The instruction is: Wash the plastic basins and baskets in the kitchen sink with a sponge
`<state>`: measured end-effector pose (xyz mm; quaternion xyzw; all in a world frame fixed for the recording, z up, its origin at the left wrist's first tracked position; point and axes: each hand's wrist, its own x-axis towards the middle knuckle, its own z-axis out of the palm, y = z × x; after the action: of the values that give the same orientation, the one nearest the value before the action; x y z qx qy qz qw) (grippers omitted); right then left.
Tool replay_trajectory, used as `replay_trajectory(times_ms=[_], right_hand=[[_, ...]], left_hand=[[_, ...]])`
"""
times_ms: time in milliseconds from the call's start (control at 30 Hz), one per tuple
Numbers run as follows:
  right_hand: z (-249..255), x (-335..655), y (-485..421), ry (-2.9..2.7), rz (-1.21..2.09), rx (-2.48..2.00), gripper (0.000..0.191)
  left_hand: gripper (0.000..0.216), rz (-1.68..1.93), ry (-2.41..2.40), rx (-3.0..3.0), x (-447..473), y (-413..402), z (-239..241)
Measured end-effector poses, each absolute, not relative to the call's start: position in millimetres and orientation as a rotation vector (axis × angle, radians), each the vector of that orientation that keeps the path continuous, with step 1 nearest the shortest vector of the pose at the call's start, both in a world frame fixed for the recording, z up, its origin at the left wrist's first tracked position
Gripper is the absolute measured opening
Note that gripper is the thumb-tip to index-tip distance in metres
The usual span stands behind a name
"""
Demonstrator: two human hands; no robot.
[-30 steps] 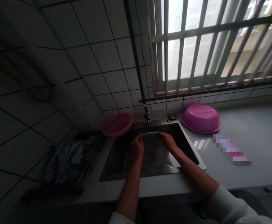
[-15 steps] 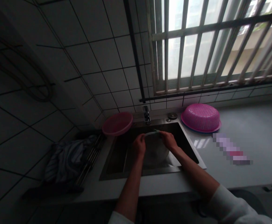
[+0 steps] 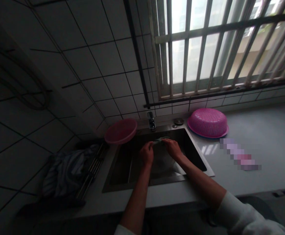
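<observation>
Dim white-tiled wall [image 3: 100,62] fills the left and back, with a barred window [image 3: 201,58] letting daylight in at upper right. Below runs a pale counter [image 3: 274,137], into which a steel sink [image 3: 123,186] is set. At its left, a striped cloth [image 3: 61,176] lies in shadow beside some metal rods [image 3: 91,173]. On the counter right of the sink, a pink basket [image 3: 208,122] sits upside down; a pink basin [image 3: 121,130] leans at the sink's back left corner. Near the basket is a pixelated patch [image 3: 240,155]. Behind the sink stand a faucet [image 3: 151,120] and, to its right, a round metal piece [image 3: 179,121]. Over the sink, the person's left hand [image 3: 146,152] and right hand [image 3: 173,148] each pinch one side of a see-through thing [image 3: 160,139], perhaps a bag; its greenish top edge runs between them, bunched, and its lower part is too dim to make out.
</observation>
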<state>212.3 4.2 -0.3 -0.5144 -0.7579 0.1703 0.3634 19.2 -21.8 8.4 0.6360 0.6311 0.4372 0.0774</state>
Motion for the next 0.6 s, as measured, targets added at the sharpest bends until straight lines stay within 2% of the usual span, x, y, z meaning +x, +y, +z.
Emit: replay_trajectory(times_ms=[100, 267, 500, 600], right_hand=[[3, 206, 3, -2.009, 0.449, -1.302, 0.049], [1, 226, 6, -1.815, 0.46, -1.402, 0.048], [3, 202, -4, -2.063, 0.409, -1.343, 0.053], [4, 200, -1, -2.087, 0.41, -1.314, 0.051]], left_hand=[[0.022, 1.294, 1.901, 1.912, 18, -22, 9], [0.022, 1.481, 2.081, 1.609, 2, -23, 9], [0.022, 1.224, 1.8, 2.034, 23, -22, 6], [0.02, 1.252, 1.793, 2.002, 22, -21, 6]])
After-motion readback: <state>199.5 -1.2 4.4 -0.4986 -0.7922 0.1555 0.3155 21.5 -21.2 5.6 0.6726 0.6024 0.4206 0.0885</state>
